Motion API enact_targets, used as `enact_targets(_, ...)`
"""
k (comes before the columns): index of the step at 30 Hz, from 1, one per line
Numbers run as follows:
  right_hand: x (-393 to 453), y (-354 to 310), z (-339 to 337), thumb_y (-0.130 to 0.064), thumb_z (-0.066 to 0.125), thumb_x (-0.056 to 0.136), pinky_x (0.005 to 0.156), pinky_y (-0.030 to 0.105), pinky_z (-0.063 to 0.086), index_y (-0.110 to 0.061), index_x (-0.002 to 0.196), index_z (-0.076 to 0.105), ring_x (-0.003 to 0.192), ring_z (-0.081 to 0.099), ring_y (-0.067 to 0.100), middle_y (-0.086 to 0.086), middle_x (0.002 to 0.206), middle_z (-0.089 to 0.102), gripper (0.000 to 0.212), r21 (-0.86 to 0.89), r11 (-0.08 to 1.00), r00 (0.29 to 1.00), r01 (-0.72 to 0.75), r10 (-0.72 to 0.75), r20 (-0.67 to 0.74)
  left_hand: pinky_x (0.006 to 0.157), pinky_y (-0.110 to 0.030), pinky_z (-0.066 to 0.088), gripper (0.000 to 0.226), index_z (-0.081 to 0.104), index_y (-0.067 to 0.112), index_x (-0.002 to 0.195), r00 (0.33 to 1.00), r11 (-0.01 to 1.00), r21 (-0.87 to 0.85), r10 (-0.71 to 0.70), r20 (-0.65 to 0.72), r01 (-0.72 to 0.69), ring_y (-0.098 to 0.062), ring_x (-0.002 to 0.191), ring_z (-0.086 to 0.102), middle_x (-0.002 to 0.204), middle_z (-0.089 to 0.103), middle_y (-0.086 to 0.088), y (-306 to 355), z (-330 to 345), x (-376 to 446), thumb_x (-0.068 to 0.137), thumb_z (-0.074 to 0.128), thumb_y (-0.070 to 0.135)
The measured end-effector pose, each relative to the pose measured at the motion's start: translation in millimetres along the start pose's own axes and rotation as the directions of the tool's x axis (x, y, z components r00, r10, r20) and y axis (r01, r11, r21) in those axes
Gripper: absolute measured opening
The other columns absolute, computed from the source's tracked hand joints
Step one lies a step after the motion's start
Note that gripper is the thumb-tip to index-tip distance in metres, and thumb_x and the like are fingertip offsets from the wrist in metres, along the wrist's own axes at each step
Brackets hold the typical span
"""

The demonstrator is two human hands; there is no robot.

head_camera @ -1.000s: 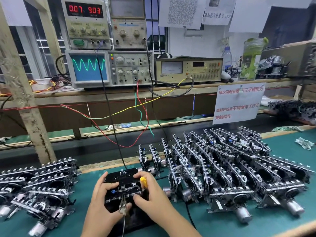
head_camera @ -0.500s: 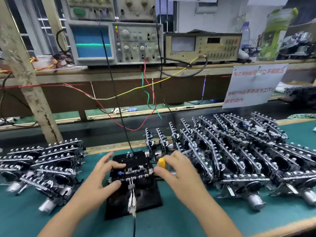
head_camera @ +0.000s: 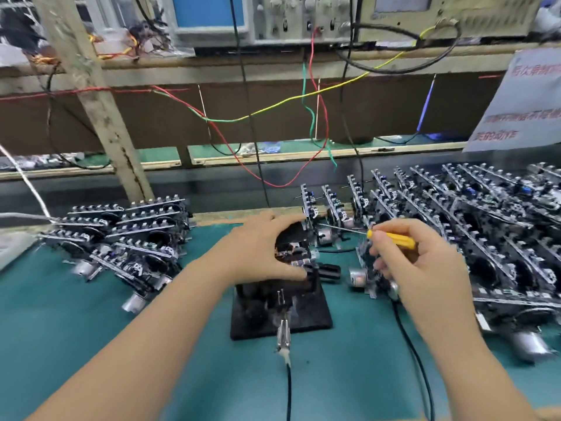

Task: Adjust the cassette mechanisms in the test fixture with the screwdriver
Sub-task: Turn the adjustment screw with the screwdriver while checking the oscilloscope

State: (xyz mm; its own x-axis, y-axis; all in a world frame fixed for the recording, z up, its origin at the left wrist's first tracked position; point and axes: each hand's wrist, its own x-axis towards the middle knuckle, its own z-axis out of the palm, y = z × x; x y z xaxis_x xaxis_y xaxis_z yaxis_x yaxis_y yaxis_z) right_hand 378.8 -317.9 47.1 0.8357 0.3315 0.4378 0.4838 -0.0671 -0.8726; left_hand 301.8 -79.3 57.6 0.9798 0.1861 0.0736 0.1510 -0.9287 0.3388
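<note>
Two hands at work. Left hand (head_camera: pixel 261 250) curls round the cassette mechanism (head_camera: pixel 293 249) on the black test fixture (head_camera: pixel 280 311). Right hand (head_camera: pixel 416 268) pinches the yellow screwdriver (head_camera: pixel 391 237), tip pointing twd the left hand. Mech looks light, w/ thin bendy bits, so best hold its edges.

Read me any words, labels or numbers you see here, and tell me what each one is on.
No text here reads with certainty.
White sign at right, leaning against the shelf: red Chinese characters, motion-blurred and cut off by the frame edge; unreadable.
Instrument panels on the shelf: knob and switch markings too small and blurred.
Black test fixture and cassette mechanisms: no legible markings.
</note>
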Motion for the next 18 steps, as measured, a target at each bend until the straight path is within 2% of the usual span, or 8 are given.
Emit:
enact_targets(2,1,-2,1,-0.018,0.067,0.096,0.054,0.023,0.052,-0.027,0.089,0.071,0.059,0.065,0.010,-0.002,0.075,0.072,0.012,0.091,0.996,0.998,0.006,-0.001,-0.059,0.102,-0.028,0.042,0.091,0.033,0.059,0.142,0.987,0.948,-0.318,-0.059,-0.149,0.008,-0.005,0.126,0.048,0.135,0.044,0.018,2,-8,-9,0.061,0.070,0.076)
enact_targets(3,2,-3,2,-0.016,0.066,0.097,0.052,0.020,0.050,-0.024,0.090,0.072,0.058,0.064,0.010,0.000,0.074,0.072,0.012,0.142,0.990,0.998,0.003,0.006,-0.064,0.100,-0.029,0.046,0.084,0.040,0.060,0.138,0.974,0.840,-0.542,-0.140,-0.179,0.021,-0.005,0.123,0.053,0.136,0.049,0.018,5,-11,-15,0.061,0.071,0.075)
enact_targets(5,3,-7,6,-0.013,0.065,0.097,0.050,0.018,0.049,-0.016,0.092,0.072,0.057,0.062,0.010,0.005,0.073,0.071,0.010,0.225,0.974,0.999,0.001,0.007,-0.034,0.091,-0.040,0.057,0.072,0.057,0.046,0.133,0.968,0.385,-0.922,-0.246,-0.054,0.047,-0.017,0.117,0.065,0.135,0.062,0.006,11,-11,-25,0.066,0.072,0.068)
enact_targets(6,3,-9,9,-0.011,0.064,0.097,0.049,0.018,0.049,-0.014,0.092,0.072,0.057,0.062,0.011,0.006,0.072,0.070,0.010,0.254,0.967,1.000,-0.001,0.005,-0.014,0.086,-0.045,0.059,0.067,0.065,0.034,0.129,0.970,0.175,-0.982,-0.244,0.020,0.065,-0.023,0.116,0.067,0.132,0.066,-0.001,11,-11,-31,0.070,0.070,0.066)
enact_targets(7,2,-11,12,-0.011,0.064,0.097,0.048,0.018,0.049,-0.013,0.092,0.072,0.057,0.062,0.011,0.007,0.072,0.070,0.010,0.272,0.962,1.000,-0.004,0.003,0.005,0.086,-0.049,0.059,0.061,0.070,0.027,0.123,0.970,0.071,-0.995,-0.238,0.047,0.066,-0.027,0.116,0.067,0.130,0.068,-0.006,11,-10,-37,0.075,0.068,0.065)
enact_targets(12,0,-13,21,-0.017,0.065,0.096,0.050,0.021,0.049,-0.018,0.088,0.074,0.057,0.061,0.011,0.007,0.070,0.068,0.012,0.271,0.962,0.995,0.003,-0.030,0.096,0.089,-0.057,0.055,0.067,0.072,0.016,0.121,0.963,-0.032,-0.999,-0.268,0.012,0.004,-0.031,0.113,0.063,0.130,0.066,-0.013,7,-9,-54,0.080,0.056,0.067)
enact_targets(16,-3,-16,29,-0.021,0.066,0.096,0.050,0.018,0.048,-0.021,0.089,0.075,0.055,0.060,0.012,0.004,0.067,0.067,0.010,0.299,0.954,0.990,0.027,-0.066,0.122,0.086,-0.055,0.056,0.066,0.070,0.017,0.124,0.959,-0.043,-0.999,-0.284,0.011,-0.002,-0.030,0.111,0.066,0.131,0.066,-0.013,0,-9,-62,0.084,0.052,0.067)
enact_targets(18,-3,-17,32,-0.024,0.066,0.097,0.047,0.018,0.046,-0.021,0.087,0.073,0.051,0.057,0.012,0.002,0.063,0.065,0.013,0.299,0.954,0.991,0.018,-0.057,0.122,0.085,-0.053,0.057,0.060,0.072,0.019,0.121,0.959,0.008,-1.000,-0.283,-0.015,-0.013,-0.029,0.113,0.066,0.129,0.067,-0.012,-1,-7,-65,0.086,0.052,0.064)
